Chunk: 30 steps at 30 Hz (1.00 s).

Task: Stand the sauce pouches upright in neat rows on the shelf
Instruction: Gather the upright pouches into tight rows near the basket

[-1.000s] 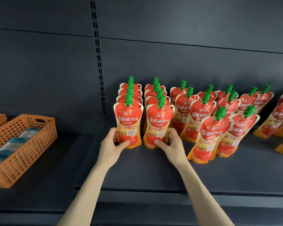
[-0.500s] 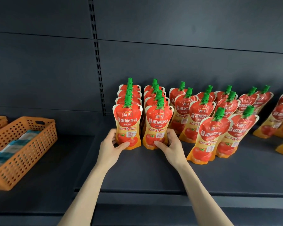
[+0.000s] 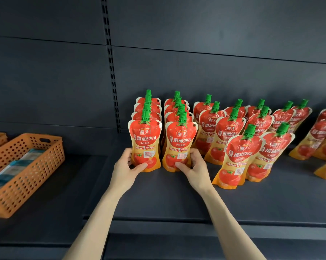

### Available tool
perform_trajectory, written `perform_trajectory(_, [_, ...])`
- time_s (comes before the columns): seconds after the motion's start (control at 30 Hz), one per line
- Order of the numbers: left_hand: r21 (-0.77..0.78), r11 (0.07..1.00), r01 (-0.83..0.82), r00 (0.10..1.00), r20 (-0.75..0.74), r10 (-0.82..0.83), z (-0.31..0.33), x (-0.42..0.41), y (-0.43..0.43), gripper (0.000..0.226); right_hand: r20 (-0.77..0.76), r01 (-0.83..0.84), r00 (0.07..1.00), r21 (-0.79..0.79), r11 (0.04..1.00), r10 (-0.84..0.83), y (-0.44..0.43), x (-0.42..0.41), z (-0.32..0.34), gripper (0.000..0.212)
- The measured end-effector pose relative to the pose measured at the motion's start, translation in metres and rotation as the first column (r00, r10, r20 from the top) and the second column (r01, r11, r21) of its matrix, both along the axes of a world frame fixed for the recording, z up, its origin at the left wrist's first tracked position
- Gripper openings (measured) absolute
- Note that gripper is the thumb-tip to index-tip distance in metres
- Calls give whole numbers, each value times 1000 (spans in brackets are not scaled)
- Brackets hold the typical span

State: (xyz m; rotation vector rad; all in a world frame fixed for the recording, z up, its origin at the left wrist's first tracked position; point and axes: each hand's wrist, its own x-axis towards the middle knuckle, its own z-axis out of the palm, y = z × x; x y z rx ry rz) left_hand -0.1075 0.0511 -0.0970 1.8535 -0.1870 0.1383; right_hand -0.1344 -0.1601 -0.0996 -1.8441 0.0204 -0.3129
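- Your left hand (image 3: 127, 168) grips the lower edge of a red-and-orange plastic sauce pouch with a green screw cap (image 3: 145, 141), thumb across its front. Your right hand (image 3: 194, 168) holds the matching twin pouch (image 3: 180, 145) the same way.
- Both stand upright on the dark grey metal shelf (image 3: 158, 199), just right of the slotted black upright strip (image 3: 111, 72), each fronting a row of four.
- Further right of the strip, the other rows lean rightward. Two front leaning pouches (image 3: 237, 156) stand just beside your right hand, crowding that side.
- Well left of the strip lies an orange perforated plastic basket (image 3: 26, 177) holding pale packets.
- Compared with a second ago, your grips are unchanged and both held pouches sit where they were.
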Motion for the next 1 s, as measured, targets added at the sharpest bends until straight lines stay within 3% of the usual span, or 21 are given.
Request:
perform_trajectory(0.37, [-4, 1000, 2, 1000, -20, -2, 1, -1, -1, 40, -20, 3, 1000, -10, 1000, -3, 1, -2, 3, 39])
perform_trajectory(0.57, [-43, 998, -40, 999, -24, 39, 4, -7, 0, 57, -35, 55, 998, -72, 996, -58, 4, -13, 10, 51])
perform_trajectory(0.67, [-23, 989, -144, 989, 31, 145, 4, -26, 2, 55, -12, 132, 991, -153, 979, -135, 3, -29, 9, 54])
perform_trajectory(0.77, [-50, 964, -263, 955, 127, 267, 5, -53, -5, 38, 43, 202, 979, -172, 964, -198, -4, -53, 9, 43])
perform_trajectory(0.9, [-83, 988, -129, 971, 190, 142, 19, -75, -43, 17, 129, 273, 958, -129, 953, -257, -29, -86, 25, 17])
perform_trajectory(1.0, [-105, 994, 10, 973, 232, 15, 34, -78, -84, 12, 195, 337, 927, -64, 939, -320, -59, -104, 39, 10])
